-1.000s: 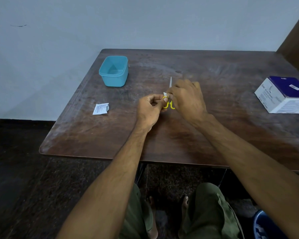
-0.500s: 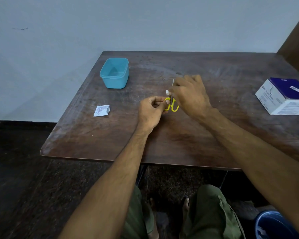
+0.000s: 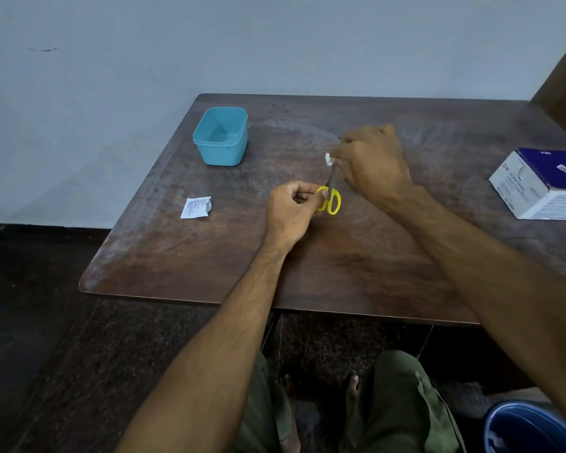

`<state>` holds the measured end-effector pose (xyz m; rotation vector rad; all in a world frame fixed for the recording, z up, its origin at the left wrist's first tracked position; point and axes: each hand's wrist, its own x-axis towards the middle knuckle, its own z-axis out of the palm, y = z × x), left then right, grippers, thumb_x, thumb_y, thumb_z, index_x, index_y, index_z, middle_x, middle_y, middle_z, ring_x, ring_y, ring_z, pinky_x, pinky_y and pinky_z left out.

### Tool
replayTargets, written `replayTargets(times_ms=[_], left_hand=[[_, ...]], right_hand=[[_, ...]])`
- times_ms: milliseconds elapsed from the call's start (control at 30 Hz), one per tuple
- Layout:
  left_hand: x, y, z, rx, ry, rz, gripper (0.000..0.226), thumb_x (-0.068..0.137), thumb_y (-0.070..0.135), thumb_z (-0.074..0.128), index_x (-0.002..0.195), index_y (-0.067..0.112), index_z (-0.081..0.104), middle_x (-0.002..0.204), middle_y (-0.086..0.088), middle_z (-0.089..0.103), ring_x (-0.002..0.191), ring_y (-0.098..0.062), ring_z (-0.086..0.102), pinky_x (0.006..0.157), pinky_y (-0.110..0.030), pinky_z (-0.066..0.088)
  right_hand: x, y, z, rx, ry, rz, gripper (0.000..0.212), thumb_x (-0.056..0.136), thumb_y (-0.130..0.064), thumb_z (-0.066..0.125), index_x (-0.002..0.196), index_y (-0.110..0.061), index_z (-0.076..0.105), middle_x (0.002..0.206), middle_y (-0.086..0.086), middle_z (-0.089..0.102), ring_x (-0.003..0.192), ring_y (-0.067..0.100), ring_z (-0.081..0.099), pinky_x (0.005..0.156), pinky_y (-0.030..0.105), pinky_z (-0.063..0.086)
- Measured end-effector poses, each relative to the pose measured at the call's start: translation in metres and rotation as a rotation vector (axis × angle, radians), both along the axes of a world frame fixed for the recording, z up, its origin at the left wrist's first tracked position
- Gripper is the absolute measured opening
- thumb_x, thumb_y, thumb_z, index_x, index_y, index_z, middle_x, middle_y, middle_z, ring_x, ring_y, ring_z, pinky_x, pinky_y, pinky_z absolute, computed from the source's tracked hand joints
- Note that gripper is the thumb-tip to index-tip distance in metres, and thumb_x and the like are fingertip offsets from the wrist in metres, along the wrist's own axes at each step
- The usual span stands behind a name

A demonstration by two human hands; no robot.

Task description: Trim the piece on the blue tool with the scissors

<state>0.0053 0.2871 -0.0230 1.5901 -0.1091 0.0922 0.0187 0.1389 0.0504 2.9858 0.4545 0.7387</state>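
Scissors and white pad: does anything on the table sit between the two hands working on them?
Nothing visible does. The left hand grips the yellow handles of the scissors; the right hand pinches the white pad at the blades. The blue tub, sachet and box lie off to the sides.

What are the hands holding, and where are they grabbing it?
The left hand holds small scissors by the yellow handle loops. The right hand pinches a white wipe round the blades' far end.

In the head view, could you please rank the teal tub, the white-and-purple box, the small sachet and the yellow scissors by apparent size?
1. white-and-purple box, partly cut off
2. teal tub
3. yellow scissors and small sachet: too alike to rank
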Motion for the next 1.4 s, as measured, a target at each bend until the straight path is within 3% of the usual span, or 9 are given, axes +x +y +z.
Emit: replayTargets(times_ms=[233,367,500,600,867,1033,1133,1400], left_hand=[[0.001,0.001,-0.001,-0.023,0.005,0.01,0.009,0.083,0.006,0.073,0.087,0.0,0.069,0.065,-0.004,0.065,0.052,-0.003,0.059,0.055,-0.021,0.054],[0.001,0.0,-0.002,0.008,-0.011,0.001,0.006,0.082,0.008,0.074,0.085,0.004,0.07,0.065,-0.003,0.065,0.053,-0.004,0.059,0.057,-0.024,0.055],[0.002,0.001,-0.003,0.017,0.001,0.002,0.005,0.081,0.01,0.075,0.081,0.01,0.07,0.065,-0.003,0.066,0.053,-0.007,0.06,0.063,-0.035,0.056],[0.002,0.0,-0.003,0.013,0.001,0.004,0.006,0.08,0.01,0.076,0.081,0.01,0.07,0.066,-0.004,0.066,0.053,-0.007,0.06,0.06,-0.031,0.054],[0.001,0.0,-0.003,0.049,-0.064,0.093,0.007,0.08,0.012,0.075,0.078,0.016,0.07,0.066,0.003,0.064,0.059,-0.005,0.056,0.058,-0.022,0.048],[-0.003,0.002,-0.006,0.356,-0.328,0.239,0.016,0.083,0.026,0.071,0.079,0.011,0.068,0.072,0.001,0.066,0.064,-0.013,0.058,0.06,-0.033,0.048],[-0.007,0.0,-0.004,0.491,-0.435,0.259,0.015,0.086,0.023,0.066,0.08,0.009,0.064,0.08,-0.002,0.064,0.072,-0.018,0.058,0.065,-0.04,0.048],[-0.011,-0.004,-0.007,0.813,-0.743,0.372,0.011,0.081,0.018,0.071,0.076,0.012,0.064,0.073,-0.004,0.06,0.07,-0.024,0.053,0.063,-0.034,0.036]], right_hand=[[-0.009,0.01,-0.006,-0.008,0.083,0.093,0.012,0.086,-0.018,0.062,0.079,-0.018,0.072,0.083,0.003,0.061,0.093,0.031,0.056,0.072,0.033,0.019],[-0.003,0.003,0.002,0.028,0.054,-0.006,0.018,0.089,-0.02,0.059,0.098,-0.023,0.074,0.098,0.004,0.067,0.098,0.032,0.056,0.077,0.036,0.025],[-0.01,0.005,0.0,-0.02,0.09,0.026,0.017,0.09,-0.023,0.059,0.097,-0.023,0.074,0.097,0.002,0.064,0.1,0.03,0.054,0.077,0.036,0.023],[-0.018,0.011,-0.004,-0.07,0.135,0.06,0.015,0.088,-0.029,0.06,0.089,-0.019,0.072,0.093,0.001,0.061,0.101,0.027,0.053,0.074,0.032,0.017],[-0.01,0.017,0.011,-0.13,0.126,-0.053,0.02,0.094,-0.021,0.053,0.106,-0.019,0.069,0.104,0.006,0.062,0.105,0.031,0.052,0.087,0.038,0.029],[-0.019,0.032,0.013,-0.18,0.144,-0.029,0.017,0.094,-0.022,0.052,0.1,-0.015,0.067,0.106,0.005,0.061,0.107,0.029,0.052,0.088,0.039,0.031],[-0.018,0.026,0.018,-0.196,0.138,-0.061,0.015,0.092,-0.014,0.056,0.101,-0.017,0.068,0.106,0.004,0.061,0.103,0.029,0.052,0.087,0.039,0.031],[-0.022,0.028,0.01,-0.23,0.175,-0.086,0.015,0.09,-0.011,0.058,0.1,-0.017,0.067,0.106,0.004,0.062,0.106,0.028,0.053,0.086,0.038,0.032]])
